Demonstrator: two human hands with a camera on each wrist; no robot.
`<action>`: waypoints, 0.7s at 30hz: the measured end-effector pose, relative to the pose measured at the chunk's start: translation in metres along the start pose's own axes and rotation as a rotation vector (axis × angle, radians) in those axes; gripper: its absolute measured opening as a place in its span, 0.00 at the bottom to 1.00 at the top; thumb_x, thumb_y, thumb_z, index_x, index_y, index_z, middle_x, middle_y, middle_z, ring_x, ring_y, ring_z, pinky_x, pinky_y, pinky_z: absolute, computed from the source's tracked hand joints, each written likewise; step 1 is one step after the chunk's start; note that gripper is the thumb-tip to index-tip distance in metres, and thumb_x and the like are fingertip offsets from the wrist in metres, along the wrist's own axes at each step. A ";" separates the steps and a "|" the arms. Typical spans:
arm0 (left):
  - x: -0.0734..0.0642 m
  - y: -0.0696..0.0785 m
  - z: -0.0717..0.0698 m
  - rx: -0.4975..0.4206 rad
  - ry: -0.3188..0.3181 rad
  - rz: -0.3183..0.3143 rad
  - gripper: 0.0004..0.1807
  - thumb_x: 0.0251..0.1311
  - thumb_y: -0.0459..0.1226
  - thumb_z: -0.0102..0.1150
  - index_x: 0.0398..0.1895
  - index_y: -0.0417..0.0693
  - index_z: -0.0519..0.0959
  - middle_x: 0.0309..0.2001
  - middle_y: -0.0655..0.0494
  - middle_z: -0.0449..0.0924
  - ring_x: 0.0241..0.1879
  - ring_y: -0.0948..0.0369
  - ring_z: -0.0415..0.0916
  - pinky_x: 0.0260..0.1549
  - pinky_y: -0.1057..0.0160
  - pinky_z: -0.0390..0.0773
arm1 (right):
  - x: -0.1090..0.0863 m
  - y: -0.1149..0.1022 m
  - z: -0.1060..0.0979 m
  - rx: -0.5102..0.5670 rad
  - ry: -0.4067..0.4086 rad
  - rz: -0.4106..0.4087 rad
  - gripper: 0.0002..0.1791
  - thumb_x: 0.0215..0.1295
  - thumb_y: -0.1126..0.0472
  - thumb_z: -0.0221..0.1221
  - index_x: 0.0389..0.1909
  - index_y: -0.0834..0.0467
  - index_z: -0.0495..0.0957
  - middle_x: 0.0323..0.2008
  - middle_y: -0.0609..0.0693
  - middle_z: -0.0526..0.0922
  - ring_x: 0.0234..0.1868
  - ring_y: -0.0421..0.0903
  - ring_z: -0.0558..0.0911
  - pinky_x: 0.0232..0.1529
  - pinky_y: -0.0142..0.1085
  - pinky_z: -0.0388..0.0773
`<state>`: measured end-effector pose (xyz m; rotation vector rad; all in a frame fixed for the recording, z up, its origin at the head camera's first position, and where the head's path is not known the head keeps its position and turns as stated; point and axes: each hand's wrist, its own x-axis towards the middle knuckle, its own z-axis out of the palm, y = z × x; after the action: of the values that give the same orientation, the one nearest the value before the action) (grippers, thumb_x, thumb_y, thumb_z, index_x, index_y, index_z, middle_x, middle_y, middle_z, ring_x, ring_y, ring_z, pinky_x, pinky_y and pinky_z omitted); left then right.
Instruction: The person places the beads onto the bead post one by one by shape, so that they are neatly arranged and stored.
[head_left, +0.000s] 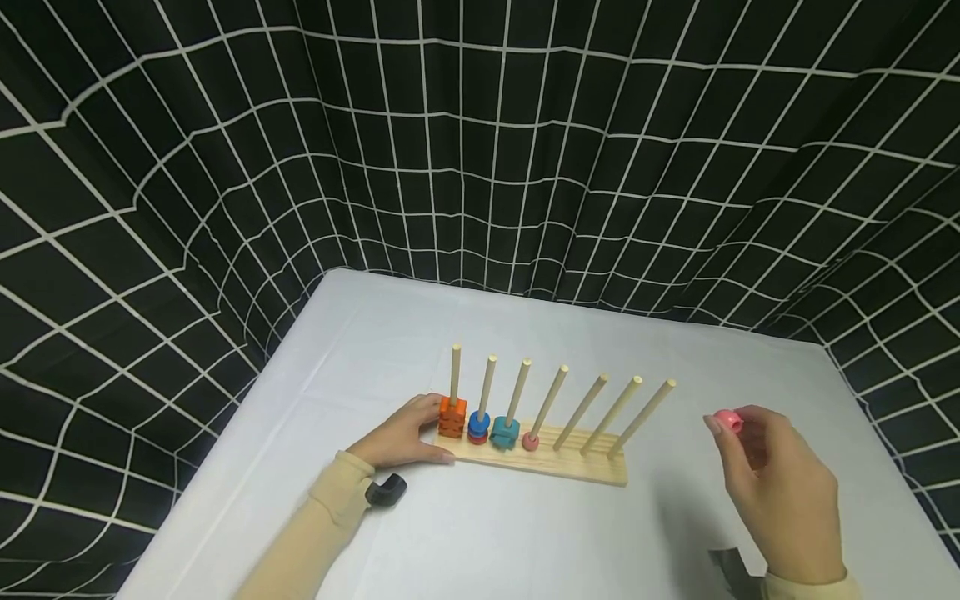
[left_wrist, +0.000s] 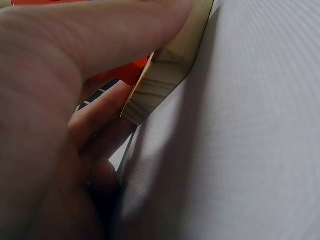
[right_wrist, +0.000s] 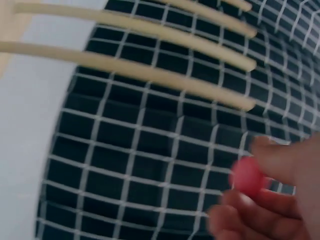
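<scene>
In the head view a wooden peg board (head_left: 555, 468) with a row of upright pegs stands on the table. My left hand (head_left: 405, 433) grips its left end, thumb along the front edge and fingers behind; the left wrist view shows the board's end (left_wrist: 160, 82) between thumb and fingers. My right hand (head_left: 787, 483) is raised right of the board and pinches a pink bead (head_left: 728, 420) between thumb and fingers. Orange pieces (head_left: 452, 417), blue discs (head_left: 478, 425) over a red one, teal pieces (head_left: 505, 433) and a pink bead (head_left: 531, 441) sit on the left pegs.
Three bare pegs (head_left: 645, 418) stand at the board's right end, tips leaning right in the head view. A white cloth (head_left: 390, 333) covers the table. Black curtains (head_left: 480, 167) with a white grid surround it at the back and sides.
</scene>
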<state>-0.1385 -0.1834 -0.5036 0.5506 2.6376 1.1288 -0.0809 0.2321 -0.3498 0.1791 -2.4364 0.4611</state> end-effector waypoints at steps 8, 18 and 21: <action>0.000 -0.003 0.001 0.004 0.000 -0.022 0.45 0.42 0.61 0.70 0.64 0.51 0.71 0.69 0.56 0.61 0.71 0.54 0.54 0.68 0.47 0.56 | 0.024 -0.035 -0.010 0.172 0.164 -0.237 0.17 0.60 0.74 0.58 0.51 0.71 0.75 0.42 0.67 0.79 0.36 0.56 0.75 0.45 0.12 0.59; 0.001 -0.005 0.001 0.003 -0.003 -0.015 0.44 0.42 0.61 0.70 0.64 0.54 0.72 0.68 0.60 0.62 0.70 0.58 0.55 0.68 0.49 0.57 | 0.042 -0.075 0.003 0.285 0.113 -0.413 0.26 0.73 0.47 0.47 0.48 0.69 0.77 0.38 0.58 0.82 0.31 0.44 0.76 0.28 0.22 0.68; 0.001 -0.003 0.001 -0.007 -0.001 -0.011 0.45 0.42 0.61 0.70 0.64 0.54 0.72 0.68 0.59 0.62 0.70 0.56 0.55 0.68 0.48 0.57 | 0.044 -0.084 0.009 0.321 0.092 -0.438 0.25 0.72 0.46 0.49 0.46 0.66 0.79 0.37 0.54 0.82 0.30 0.41 0.75 0.24 0.23 0.69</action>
<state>-0.1396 -0.1845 -0.5062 0.5351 2.6312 1.1336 -0.1000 0.1497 -0.3054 0.7897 -2.1345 0.6377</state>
